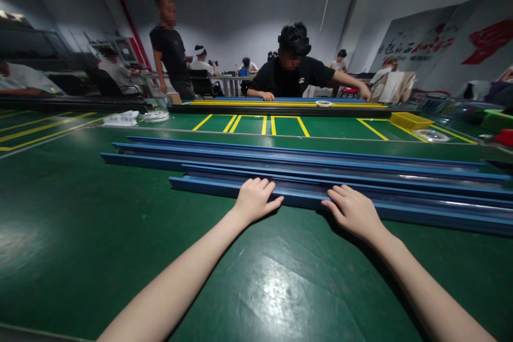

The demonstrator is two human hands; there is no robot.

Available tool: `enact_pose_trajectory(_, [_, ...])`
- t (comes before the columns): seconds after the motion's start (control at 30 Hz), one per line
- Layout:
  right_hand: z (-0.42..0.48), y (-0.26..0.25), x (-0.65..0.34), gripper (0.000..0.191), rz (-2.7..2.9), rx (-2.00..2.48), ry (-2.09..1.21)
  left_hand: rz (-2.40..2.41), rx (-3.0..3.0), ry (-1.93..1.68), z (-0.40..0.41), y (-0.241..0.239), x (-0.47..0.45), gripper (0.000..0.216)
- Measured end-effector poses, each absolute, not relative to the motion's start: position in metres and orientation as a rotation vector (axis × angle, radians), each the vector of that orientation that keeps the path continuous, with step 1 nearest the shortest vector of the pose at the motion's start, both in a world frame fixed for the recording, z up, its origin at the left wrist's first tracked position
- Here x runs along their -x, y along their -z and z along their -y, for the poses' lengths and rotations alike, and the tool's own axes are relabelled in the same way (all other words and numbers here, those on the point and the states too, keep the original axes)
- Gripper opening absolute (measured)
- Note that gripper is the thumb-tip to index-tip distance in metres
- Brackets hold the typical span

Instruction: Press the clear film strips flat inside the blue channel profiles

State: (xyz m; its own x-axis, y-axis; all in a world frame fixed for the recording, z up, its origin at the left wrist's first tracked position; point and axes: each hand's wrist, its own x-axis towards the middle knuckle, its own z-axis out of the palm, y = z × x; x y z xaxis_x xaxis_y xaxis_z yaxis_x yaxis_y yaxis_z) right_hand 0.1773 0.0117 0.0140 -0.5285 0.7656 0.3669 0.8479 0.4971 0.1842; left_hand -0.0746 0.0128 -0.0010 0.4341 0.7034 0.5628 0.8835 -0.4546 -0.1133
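A long blue U-shaped channel (208, 187) lies across the green table, nearest to me. My left hand (255, 200) grips its front wall, with the fingers over the top edge and the thumb along the near face. Farther right, my right hand (355, 209) holds the same wall in a similar way, its fingertips inside the channel. Just behind, more blue channels (136, 160) lie lengthwise, close to the held one. The channels' right ends run to or near the right edge of view.
The green table (120, 256) carries yellow tape lines beyond the channels. A yellow tray (411, 120) and a tape roll (430, 135) sit at far right. Across the table, a co-worker (292, 75) leans over yellow and blue strips (240, 103). Another person (170, 48) stands at left.
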Motion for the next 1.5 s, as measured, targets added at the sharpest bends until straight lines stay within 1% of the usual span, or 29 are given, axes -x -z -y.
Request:
enact_pose_trajectory(0.33, [-0.008,-0.009,-0.176,0.030,2.416,1.354,0.552,1.326,2.330,0.589,0.000,-0.006,0.090,0.025])
enact_pose_trajectory(0.47, [-0.008,-0.009,-0.176,0.031,2.383,1.348,0.544,1.386,2.281,0.564,0.001,-0.010,0.112,0.026])
enact_pose_trajectory(0.57, [-0.008,-0.009,-0.176,0.031,2.379,1.337,0.544,1.445,2.224,0.614,0.003,-0.014,0.134,0.029])
enact_pose_trajectory(0.77, [-0.006,-0.005,-0.173,0.028,2.377,1.282,0.555,1.500,2.180,0.651,0.004,-0.012,0.170,0.027])
enact_pose_trajectory(0.93, [-0.004,-0.003,-0.163,0.026,2.371,1.219,0.553,1.578,2.202,0.592,0.001,-0.005,0.174,0.029])
enact_pose_trajectory(1.17, [-0.007,0.000,-0.149,0.023,2.354,1.199,0.691,1.588,2.208,0.539,0.000,-0.004,0.170,0.029])
enact_pose_trajectory(1.37, [-0.015,0.002,-0.141,0.031,2.344,1.296,0.774,1.622,2.240,0.517,0.000,-0.003,0.171,0.033])
enact_pose_trajectory(1.5, [-0.017,0.000,-0.133,0.036,2.361,1.357,0.746,1.625,2.245,0.511,0.000,-0.003,0.172,0.035])
